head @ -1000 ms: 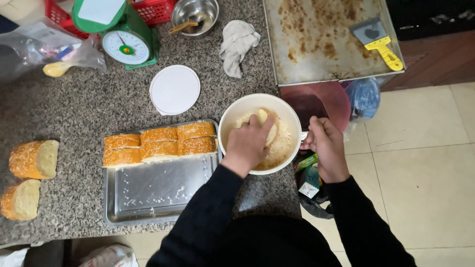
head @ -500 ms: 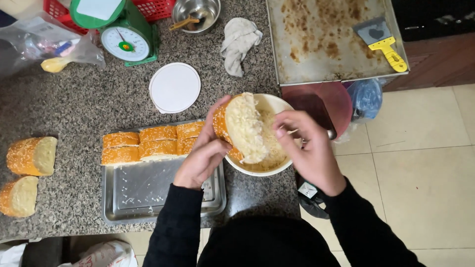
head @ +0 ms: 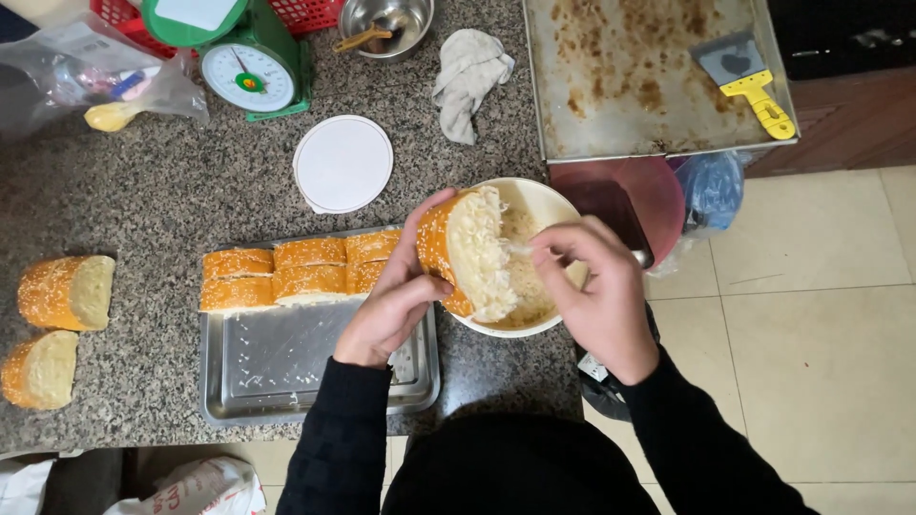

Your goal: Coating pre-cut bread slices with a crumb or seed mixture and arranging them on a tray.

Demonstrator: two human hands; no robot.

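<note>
The left hand [head: 396, 300] now holds a bread piece [head: 468, 253] lifted out of the white bowl [head: 558, 205] at the bench's near edge, cut face coated; the right hand [head: 592, 291] pinches its coating. Coated pieces line the tray [head: 286, 367] beyond.

speckled granite counter [head: 143, 181], beige floor tiles [head: 811, 362]

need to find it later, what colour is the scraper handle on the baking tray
Yellow, on the scraper; the head view shows it.
</note>
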